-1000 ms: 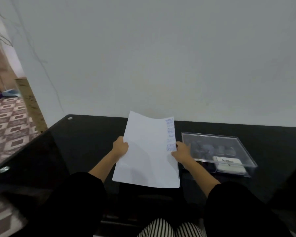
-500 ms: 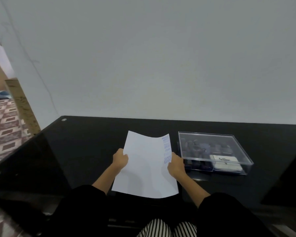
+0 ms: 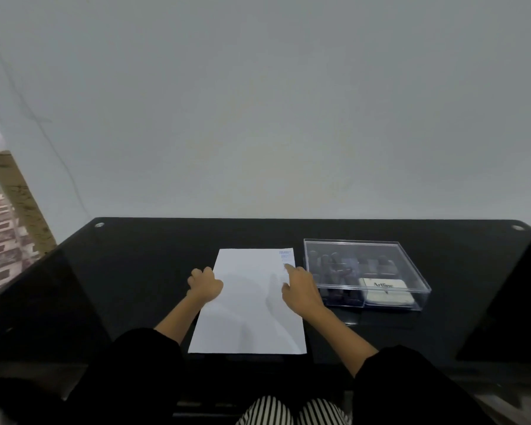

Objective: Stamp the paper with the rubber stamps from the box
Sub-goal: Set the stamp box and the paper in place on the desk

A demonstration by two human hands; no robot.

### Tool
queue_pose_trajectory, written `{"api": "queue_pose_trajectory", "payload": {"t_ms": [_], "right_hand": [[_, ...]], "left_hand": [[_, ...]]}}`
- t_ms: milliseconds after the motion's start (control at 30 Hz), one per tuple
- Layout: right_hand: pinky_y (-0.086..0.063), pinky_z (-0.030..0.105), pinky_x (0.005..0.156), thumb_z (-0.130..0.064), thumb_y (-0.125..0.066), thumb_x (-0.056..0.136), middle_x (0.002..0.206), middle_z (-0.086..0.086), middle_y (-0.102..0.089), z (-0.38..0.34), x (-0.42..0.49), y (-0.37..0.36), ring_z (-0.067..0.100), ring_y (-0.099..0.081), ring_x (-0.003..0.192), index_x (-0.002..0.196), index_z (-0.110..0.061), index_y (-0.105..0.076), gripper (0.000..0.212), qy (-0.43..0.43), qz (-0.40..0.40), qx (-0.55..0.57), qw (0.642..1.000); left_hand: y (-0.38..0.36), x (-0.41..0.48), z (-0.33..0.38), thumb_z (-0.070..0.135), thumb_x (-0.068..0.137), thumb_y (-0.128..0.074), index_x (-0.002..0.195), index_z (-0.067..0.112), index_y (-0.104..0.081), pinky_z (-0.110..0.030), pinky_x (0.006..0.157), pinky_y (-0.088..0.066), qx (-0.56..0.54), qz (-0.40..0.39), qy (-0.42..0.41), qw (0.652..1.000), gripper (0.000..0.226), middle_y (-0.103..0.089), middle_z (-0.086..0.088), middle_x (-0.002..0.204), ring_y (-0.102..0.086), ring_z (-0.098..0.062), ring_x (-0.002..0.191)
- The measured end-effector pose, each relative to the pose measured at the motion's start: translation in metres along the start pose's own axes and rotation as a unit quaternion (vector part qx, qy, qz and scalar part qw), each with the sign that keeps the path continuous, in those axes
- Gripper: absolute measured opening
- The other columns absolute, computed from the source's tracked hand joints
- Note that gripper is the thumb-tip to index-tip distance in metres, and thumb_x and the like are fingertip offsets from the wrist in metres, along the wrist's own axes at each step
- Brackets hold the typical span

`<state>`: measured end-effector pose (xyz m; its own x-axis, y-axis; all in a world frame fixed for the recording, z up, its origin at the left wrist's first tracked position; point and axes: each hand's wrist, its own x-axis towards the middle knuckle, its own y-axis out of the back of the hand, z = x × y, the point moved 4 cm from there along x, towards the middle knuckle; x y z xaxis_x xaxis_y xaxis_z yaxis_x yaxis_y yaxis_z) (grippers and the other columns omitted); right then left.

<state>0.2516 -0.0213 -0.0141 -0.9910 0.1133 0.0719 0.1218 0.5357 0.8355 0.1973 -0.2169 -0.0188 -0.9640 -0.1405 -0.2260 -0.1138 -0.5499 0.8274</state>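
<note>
A white sheet of paper [image 3: 249, 308] lies flat on the black glass table [image 3: 135, 286], with blue stamp prints [image 3: 286, 256] down its top right edge. My left hand [image 3: 204, 285] is curled on the sheet's left edge, thumb on top. My right hand [image 3: 301, 289] rests on the right edge, index finger stretched out over the prints. To the right of the paper stands a clear plastic box [image 3: 411, 268] with its lid on. Inside it are several dark rubber stamps [image 3: 331, 265] and a white Artline ink pad [image 3: 387, 291].
A plain grey wall rises right behind the table. The table's left corner drops off to a patterned tile floor [image 3: 0, 240]. A dark object [image 3: 509, 302] covers the table's right end. My black sleeves and striped trousers fill the bottom of the view.
The sheet, held tilted up in both hands a second ago, has come down flat on the table. My right hand now lies on top of it with the index finger out.
</note>
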Motion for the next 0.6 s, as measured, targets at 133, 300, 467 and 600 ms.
{"api": "queue_pose_trajectory", "payload": {"t_ms": [133,300,467,600], "right_hand": [[-0.047,0.03,0.09,-0.005,-0.048,0.092,0.121,0.011,-0.059,0.02,0.002,0.053,0.025,-0.054,0.114,0.125,-0.011,-0.057,0.035,0.008,0.074,0.007,0.997],[-0.047,0.029,0.09,-0.002,-0.048,0.09,0.119,0.011,-0.064,0.066,0.008,0.112,0.023,-0.059,0.108,0.117,-0.011,-0.064,0.032,-0.033,0.109,-0.011,0.993],[-0.051,0.039,0.089,-0.004,-0.048,0.088,0.121,0.011,-0.06,0.107,0.006,0.147,0.027,-0.057,0.108,0.116,-0.016,-0.064,0.034,-0.082,0.123,-0.025,0.989],[-0.042,0.042,0.097,-0.014,-0.052,0.09,0.133,0.01,-0.045,0.133,0.005,0.158,0.027,-0.037,0.126,0.129,-0.022,-0.051,0.04,-0.142,0.126,-0.066,0.98]], "left_hand": [[-0.003,-0.008,0.045,0.005,0.094,-0.038,0.135,0.005,-0.043,-0.033,0.105,-0.036,-0.093,-0.061,-0.074,0.991,0.041,-0.036,-0.013,0.145,-0.039,-0.028,0.131],[-0.015,-0.027,0.118,0.003,0.093,-0.039,0.129,0.007,-0.049,-0.036,0.106,-0.039,-0.142,-0.091,-0.148,0.974,0.037,-0.047,-0.012,0.138,-0.044,-0.026,0.128],[-0.029,-0.037,0.166,0.004,0.094,-0.04,0.131,0.005,-0.048,-0.036,0.106,-0.038,-0.143,-0.108,-0.193,0.965,0.037,-0.047,-0.012,0.138,-0.043,-0.026,0.129],[-0.046,-0.035,0.181,0.005,0.095,-0.04,0.125,0.008,-0.048,-0.034,0.094,-0.04,-0.145,-0.125,-0.182,0.965,0.031,-0.048,-0.012,0.123,-0.047,-0.024,0.114]]}}
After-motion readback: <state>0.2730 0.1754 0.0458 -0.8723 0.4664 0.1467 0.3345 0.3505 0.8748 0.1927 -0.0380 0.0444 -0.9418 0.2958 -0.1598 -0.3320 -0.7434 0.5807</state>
